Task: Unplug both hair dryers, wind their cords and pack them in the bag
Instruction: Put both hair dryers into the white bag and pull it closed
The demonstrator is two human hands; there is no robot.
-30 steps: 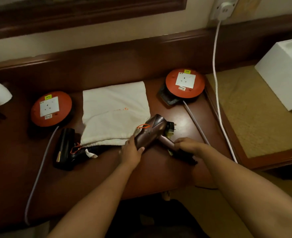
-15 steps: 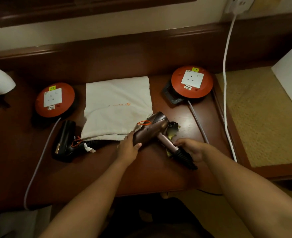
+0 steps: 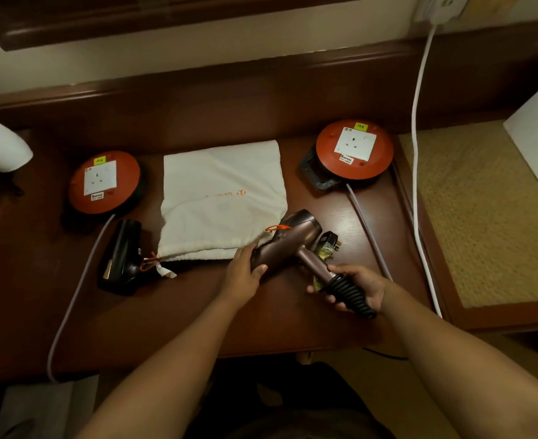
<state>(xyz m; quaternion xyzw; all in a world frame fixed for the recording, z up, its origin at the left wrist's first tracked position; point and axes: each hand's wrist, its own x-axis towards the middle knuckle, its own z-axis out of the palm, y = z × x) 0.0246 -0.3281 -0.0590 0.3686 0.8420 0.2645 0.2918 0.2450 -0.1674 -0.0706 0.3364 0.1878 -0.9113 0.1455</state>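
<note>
My left hand (image 3: pixel 244 274) grips the barrel of the bronze hair dryer (image 3: pixel 288 243), fingers curled over its rear end. My right hand (image 3: pixel 355 288) closes around the black wound cord (image 3: pixel 350 294) at the base of the dryer's handle. This dryer lies near the front edge of the wooden desk (image 3: pixel 293 327), right of centre, its nozzle just touching the lower right corner of the white drawstring bag (image 3: pixel 221 199). Its plug (image 3: pixel 329 240) rests on the desk just behind the handle. The bag lies flat at the desk's centre, mouth toward the front edge. The black hair dryer (image 3: pixel 120 258) lies left of the bag's mouth, touching it, an orange tie at its handle. 2 orange cord reels sit toward the back edge: the left reel (image 3: pixel 104 182) near the left end, the right reel (image 3: pixel 355 150) near the right end, each with 1 empty socket on top and a grey lead running off the front. A white cable (image 3: pixel 415 153) hangs from the wall outlet (image 3: pixel 440 4) past the right edge.
</note>
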